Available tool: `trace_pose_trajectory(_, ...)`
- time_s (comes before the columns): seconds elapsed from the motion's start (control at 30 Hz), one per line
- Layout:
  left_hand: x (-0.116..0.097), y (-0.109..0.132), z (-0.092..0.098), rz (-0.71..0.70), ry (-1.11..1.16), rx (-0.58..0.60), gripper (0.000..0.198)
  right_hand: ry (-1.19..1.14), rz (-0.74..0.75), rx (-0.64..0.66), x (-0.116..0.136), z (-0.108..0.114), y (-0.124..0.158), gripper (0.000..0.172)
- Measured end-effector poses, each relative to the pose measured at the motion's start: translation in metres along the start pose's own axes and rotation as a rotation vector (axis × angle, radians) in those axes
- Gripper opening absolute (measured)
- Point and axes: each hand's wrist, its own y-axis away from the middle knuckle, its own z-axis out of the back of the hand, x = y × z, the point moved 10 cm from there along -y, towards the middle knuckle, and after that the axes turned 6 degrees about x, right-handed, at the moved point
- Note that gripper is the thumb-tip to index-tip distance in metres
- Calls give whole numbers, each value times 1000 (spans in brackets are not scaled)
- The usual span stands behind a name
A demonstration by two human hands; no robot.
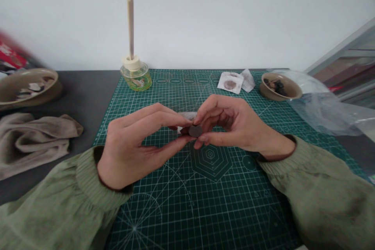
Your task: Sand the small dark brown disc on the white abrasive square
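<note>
Over the middle of the green cutting mat (216, 203) my two hands meet at a small, flat, dark grey-brown disc (195, 131). My left hand (140, 140) reaches in from the left, its thumb below the disc and its fingertips at the disc's far left side. From the other side, my right hand (231, 121) pinches the disc's right edge between thumb and fingers. Just behind the fingertips, a whitish piece (188, 116) is partly hidden; I cannot tell whether it is held or lies on the mat.
White square packets (230, 82) with brown round marks lie at the back, beside a tan bowl (294, 93) of dark pieces. A clear plastic bag (325, 109) sits right. A glass jar (136, 78) with a stick stands back left. Another bowl (54, 86) and brown cloth (35, 136) lie left.
</note>
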Motion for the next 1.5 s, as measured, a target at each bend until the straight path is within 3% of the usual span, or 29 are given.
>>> trace_pose_trajectory(0.3, 0, -3, 1, -16, 15, -15, 17, 6, -17, -8, -1, 1, 1, 43)
trace_pose_trajectory(0.7, -1, -1, 0, 21, -6, 3, 15, -28, -10, 6, -2, 2, 2, 50)
trace_pose_trajectory(1.5, -1, -1, -1, 10, -18, 20, 16, 32, -56, -36, -3, 6, 3, 45)
